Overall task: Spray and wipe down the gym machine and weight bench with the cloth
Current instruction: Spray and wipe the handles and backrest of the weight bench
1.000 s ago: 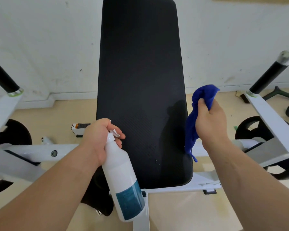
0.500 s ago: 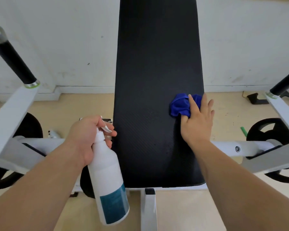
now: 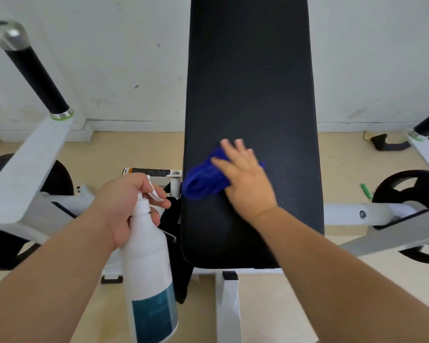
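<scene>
Cloth [image 3: 203,180]: blue, bunched, on pad [image 3: 250,82] by its left edge, mid-length. Right hand [image 3: 245,177] flat on top, fingers spread, pressing it down; slight blur. Pad long axis runs near-far; most of its surface lies far and right of cloth, so next stroke likely goes there. Left hand [image 3: 119,201] left of pad, wrapped round bottle [image 3: 149,268] neck, finger on trigger. Count: one cloth, one bottle, one pad, two handles [image 3: 35,68].

Bright, even, soft light with faint shadows; right hand [image 3: 245,179] motion-blurred, and wide-angle distortion bends the edges.
</scene>
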